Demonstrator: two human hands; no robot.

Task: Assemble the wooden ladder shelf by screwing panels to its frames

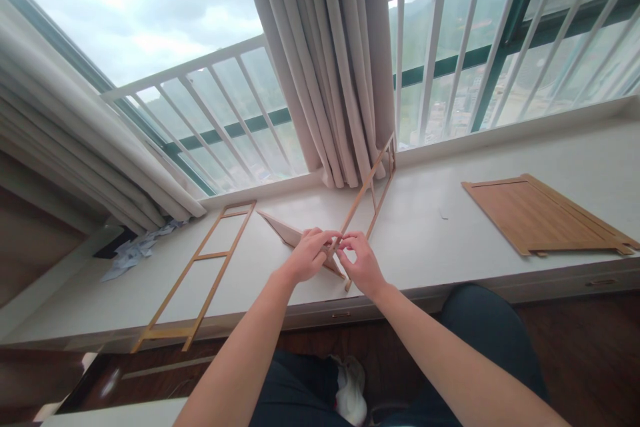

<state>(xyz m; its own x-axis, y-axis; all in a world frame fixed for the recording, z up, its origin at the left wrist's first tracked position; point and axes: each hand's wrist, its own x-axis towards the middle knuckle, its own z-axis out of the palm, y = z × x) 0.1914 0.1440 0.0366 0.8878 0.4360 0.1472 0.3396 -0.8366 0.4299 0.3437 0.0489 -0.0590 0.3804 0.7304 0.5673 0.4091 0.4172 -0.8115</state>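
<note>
A slim wooden frame (363, 195) stands on its long edge on the white ledge, its far end against the curtain. Beside its near end leans a thin wooden panel (283, 230), set at an angle to the frame. My left hand (311, 255) is closed around the near corner where panel and frame meet, its thumb and finger on the frame's upper bar. At the same corner, my right hand (361, 263) is closed in a pinch. Whatever lies between its fingertips is too small and covered to make out.
Another ladder-like wooden frame (212, 255) lies at left, its near end over the ledge's (430, 240) front edge. A flat wooden panel (545, 213) lies at right. Crumpled papers (133, 255) sit far left. Curtains (325, 60) and a white railing (210, 103) stand behind.
</note>
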